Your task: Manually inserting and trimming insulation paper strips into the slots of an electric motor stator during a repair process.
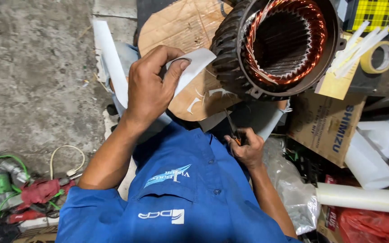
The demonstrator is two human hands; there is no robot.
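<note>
Head view looks down on a person in a blue shirt. Left hand (pixel 147 87) pinches a strip of white paper (pixel 193 66) between thumb and fingers, lifted over a round cardboard piece (pixel 176 27). Right hand (pixel 247 148) is closed round the handles of scissors (pixel 231 128), blades pointing up toward the cardboard. Just beside the paper stands a motor stator (pixel 280 42) with copper windings, its opening facing the camera. A tape roll (pixel 378 57) lies to its right
</note>
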